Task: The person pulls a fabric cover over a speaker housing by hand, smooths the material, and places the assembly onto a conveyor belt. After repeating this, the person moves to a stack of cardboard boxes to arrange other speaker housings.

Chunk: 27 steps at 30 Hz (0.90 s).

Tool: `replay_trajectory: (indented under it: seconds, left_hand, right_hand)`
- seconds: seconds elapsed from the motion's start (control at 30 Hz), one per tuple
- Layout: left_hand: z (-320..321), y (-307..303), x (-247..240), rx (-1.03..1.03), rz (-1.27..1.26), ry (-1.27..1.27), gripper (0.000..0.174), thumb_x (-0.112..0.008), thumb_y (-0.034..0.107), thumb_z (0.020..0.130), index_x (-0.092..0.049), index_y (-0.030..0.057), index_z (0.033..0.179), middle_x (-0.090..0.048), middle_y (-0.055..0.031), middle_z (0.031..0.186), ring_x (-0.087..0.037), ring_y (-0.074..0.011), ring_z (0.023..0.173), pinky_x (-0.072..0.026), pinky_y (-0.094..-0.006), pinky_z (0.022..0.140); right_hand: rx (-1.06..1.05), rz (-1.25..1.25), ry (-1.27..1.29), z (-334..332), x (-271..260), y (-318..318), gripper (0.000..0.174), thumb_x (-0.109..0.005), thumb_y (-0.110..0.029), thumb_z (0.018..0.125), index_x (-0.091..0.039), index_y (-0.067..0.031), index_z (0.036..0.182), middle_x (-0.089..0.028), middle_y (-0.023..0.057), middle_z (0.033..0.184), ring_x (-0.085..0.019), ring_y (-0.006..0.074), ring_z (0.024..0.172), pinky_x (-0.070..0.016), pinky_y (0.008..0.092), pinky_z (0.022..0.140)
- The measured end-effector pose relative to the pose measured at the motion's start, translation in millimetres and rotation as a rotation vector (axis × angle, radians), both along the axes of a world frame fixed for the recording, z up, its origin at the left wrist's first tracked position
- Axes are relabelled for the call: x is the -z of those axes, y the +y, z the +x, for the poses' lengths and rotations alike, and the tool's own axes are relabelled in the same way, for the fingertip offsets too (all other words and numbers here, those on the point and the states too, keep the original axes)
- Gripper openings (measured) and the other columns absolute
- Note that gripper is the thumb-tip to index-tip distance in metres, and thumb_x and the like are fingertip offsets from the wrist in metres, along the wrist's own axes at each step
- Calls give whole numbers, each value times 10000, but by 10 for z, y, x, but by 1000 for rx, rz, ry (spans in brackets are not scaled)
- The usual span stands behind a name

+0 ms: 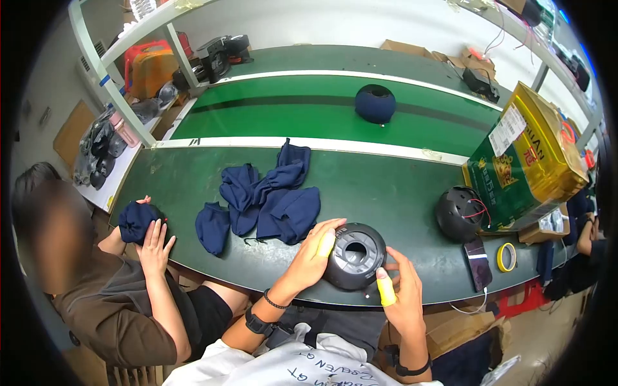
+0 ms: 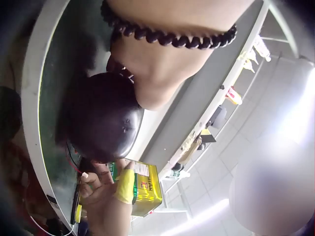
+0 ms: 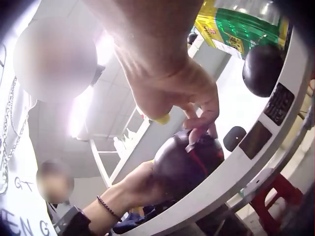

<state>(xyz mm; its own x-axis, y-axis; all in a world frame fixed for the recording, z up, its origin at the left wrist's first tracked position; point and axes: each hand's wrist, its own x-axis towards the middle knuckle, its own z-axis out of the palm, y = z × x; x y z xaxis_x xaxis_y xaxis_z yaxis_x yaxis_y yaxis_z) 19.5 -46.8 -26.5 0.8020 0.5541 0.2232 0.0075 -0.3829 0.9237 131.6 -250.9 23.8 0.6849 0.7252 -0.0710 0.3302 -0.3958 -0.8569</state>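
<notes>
A black round shell (image 1: 354,257), with a ring-shaped top and a central hole, is at the table's near edge between my two hands. My left hand (image 1: 311,257) grips its left side, yellow tape round the thumb. On the right side, my right hand (image 1: 403,289) holds the shell with bent fingers, its thumb (image 1: 385,287) also taped yellow. In the right wrist view, the right fingertips (image 3: 197,133) are at the shell's surface, where a thin red strip runs down. Navy cloth covers (image 1: 270,199) lie to the left of the shell.
Another black shell with red wires (image 1: 458,213) stands at right beside a yellow-green carton (image 1: 521,161). Nearby are a phone (image 1: 477,265) on a white cable and a yellow tape roll (image 1: 506,257). A navy-covered ball (image 1: 375,104) sits on the green belt. At left, a seated person handles navy cloth (image 1: 136,222).
</notes>
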Motion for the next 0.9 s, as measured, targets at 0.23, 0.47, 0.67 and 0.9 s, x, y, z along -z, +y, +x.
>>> replay_trajectory:
  seconds: [0.23,0.47,0.67,0.9]
  left_hand:
    - [111,4,59,-105,-66,-70,379,-407,224,1124,-618,-48,1283,-671,-156,1244,-641,-245,1188,-470,-353,1065]
    - [278,52,-107,34,-275,-63,400,-386,272,1135,-631,-39,1196,-700,-153,1169,-661,-229,1117,-493,-352,1030]
    - [93,-157,7,49,-318,-115,471,-293,278,1142,-616,-42,1267,-677,-167,1257,-635,-254,1209,-459,-367,1096]
    - [-361,-23,-463,-489,496,46,440,-815,156,846,-628,6,1215,-630,-165,1159,-590,-326,1034,-482,-420,924]
  right_hand:
    - [-2,296,-197,-5,332,9,642,-766,-211,936,-512,-18,1493,-635,213,1214,-653,313,1079,-561,361,830]
    - [66,218,-176,2,371,-115,1054,-944,-314,735,-373,12,1559,-550,233,1355,-602,358,1217,-532,470,969]
    - [-96,223,-119,-96,495,-54,1233,-1000,-372,628,-310,36,1564,-447,263,1491,-516,402,1351,-471,473,1080]
    - [-184,259,-85,-7,624,-63,1231,-1006,-414,594,-369,34,1547,-480,265,1503,-504,413,1387,-439,466,1126]
